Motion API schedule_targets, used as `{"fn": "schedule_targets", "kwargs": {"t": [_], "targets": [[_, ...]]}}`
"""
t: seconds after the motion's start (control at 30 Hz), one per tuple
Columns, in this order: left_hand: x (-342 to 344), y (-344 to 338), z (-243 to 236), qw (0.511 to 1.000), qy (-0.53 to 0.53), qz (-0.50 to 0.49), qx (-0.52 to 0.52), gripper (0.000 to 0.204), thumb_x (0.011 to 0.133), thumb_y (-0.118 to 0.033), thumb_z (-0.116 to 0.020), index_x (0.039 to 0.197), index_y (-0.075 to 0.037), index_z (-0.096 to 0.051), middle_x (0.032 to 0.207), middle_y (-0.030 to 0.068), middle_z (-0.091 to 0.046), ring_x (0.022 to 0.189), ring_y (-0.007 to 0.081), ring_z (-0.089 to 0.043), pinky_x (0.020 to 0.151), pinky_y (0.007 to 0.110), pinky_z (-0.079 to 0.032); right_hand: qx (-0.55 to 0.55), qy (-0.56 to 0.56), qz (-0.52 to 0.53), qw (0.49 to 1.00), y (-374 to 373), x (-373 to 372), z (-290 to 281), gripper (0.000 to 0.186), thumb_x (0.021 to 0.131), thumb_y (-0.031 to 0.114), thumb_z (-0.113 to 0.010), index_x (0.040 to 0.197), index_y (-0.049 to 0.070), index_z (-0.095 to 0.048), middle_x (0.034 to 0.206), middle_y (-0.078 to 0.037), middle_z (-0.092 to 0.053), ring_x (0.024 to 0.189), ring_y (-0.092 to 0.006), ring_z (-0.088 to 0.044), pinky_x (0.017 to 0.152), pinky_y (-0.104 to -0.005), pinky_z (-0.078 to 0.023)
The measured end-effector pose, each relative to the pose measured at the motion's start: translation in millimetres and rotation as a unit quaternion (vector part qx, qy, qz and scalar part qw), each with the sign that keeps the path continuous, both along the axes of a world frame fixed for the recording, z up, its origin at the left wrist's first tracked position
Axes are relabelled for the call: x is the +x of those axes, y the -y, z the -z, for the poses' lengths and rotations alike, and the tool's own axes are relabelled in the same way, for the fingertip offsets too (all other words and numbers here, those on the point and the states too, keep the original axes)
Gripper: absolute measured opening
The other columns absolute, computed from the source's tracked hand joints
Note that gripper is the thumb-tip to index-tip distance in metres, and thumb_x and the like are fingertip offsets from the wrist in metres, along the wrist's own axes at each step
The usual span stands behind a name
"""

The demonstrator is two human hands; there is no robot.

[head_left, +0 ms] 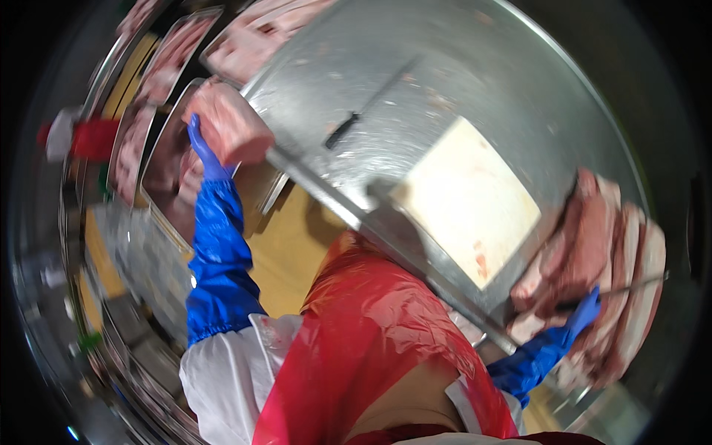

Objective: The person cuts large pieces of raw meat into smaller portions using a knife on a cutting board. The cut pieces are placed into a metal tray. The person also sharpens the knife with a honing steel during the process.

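Observation:
My left hand [206,150], in a blue-violet glove, grips a thick pink piece of meat [241,133] over a metal tray [153,178] left of the table. More meat lies in that tray. My right hand [584,311], gloved alike, is closed round a knife [634,286] whose blade points right. That knife is above a pile of meat slabs [586,252] with pale fat edges, on the table's right side. The fingers of this hand are partly hidden.
A white cutting board [471,200] lies on the steel table [475,74]. Beyond its left corner rests a second knife [343,129] with a black handle. Several meat-filled trays, one of them [133,152] narrow, stand at the left. A person's red garment [96,139] shows at far left.

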State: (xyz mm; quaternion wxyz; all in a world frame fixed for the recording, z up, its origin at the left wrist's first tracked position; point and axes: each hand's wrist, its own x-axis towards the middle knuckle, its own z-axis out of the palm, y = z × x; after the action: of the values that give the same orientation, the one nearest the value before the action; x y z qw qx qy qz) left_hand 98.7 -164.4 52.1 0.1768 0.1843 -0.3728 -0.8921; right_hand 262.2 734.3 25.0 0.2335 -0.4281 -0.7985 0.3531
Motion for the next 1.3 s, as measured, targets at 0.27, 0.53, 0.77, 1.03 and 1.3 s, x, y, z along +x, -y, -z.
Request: {"fn": "schedule_targets", "kwargs": {"t": [0.27,0.53,0.77,1.03,1.3], "targets": [[110,295,151,0.677,0.407,-0.147,-0.595,0.072,0.083,-0.040,-0.073,0.135,0.003,-0.048,0.129,0.0253,-0.058,0.120,0.0371,-0.057,0.100,0.041,-0.046,0.071,0.056,-0.025,0.996,114,-102,-4,0.067,0.094,0.054,-0.054,0.116,-0.008,-0.065,0.109,-0.022,-0.068,0.100,-0.0311,-0.064,0.088,-0.0384,-0.049],[266,347,285,0.533,0.646,0.127,-0.531,0.061,0.090,-0.057,-0.048,0.132,-0.013,-0.057,0.127,0.0249,-0.059,0.121,0.0415,-0.054,0.104,0.047,-0.041,0.093,0.104,-0.220,0.966,254,-162,-39,0.058,0.098,0.045,-0.054,0.124,-0.007,-0.060,0.119,-0.020,-0.064,0.106,-0.0275,-0.062,0.095,-0.0360,-0.046],[342,286,339,0.415,0.574,0.028,-0.705,0.054,0.097,-0.050,-0.044,0.088,-0.004,-0.071,0.082,0.0211,-0.069,0.073,0.0409,-0.066,0.072,0.050,-0.050,0.065,0.036,-0.252,0.965,332,-242,1,0.048,0.093,0.038,-0.063,0.111,-0.006,-0.066,0.100,-0.011,-0.067,0.091,-0.0191,-0.060,0.084,-0.0321,-0.047],[317,235,312,0.431,0.560,-0.075,-0.704,0.057,0.095,-0.053,-0.050,0.083,-0.001,-0.071,0.076,0.0240,-0.067,0.073,0.0414,-0.065,0.071,0.049,-0.050,0.042,-0.002,-0.341,0.939,363,-303,32,0.040,0.095,0.032,-0.064,0.105,-0.007,-0.068,0.098,-0.012,-0.070,0.087,-0.0182,-0.062,0.082,-0.0321,-0.048],[291,184,317,0.461,0.589,-0.025,-0.664,0.053,0.080,-0.054,-0.062,0.093,-0.002,-0.065,0.090,0.0213,-0.067,0.086,0.0382,-0.064,0.077,0.050,-0.050,0.000,0.014,-0.289,0.957,336,-268,20,0.050,0.096,0.039,-0.060,0.110,-0.008,-0.065,0.108,-0.016,-0.067,0.093,-0.0240,-0.062,0.087,-0.0360,-0.048]]}}
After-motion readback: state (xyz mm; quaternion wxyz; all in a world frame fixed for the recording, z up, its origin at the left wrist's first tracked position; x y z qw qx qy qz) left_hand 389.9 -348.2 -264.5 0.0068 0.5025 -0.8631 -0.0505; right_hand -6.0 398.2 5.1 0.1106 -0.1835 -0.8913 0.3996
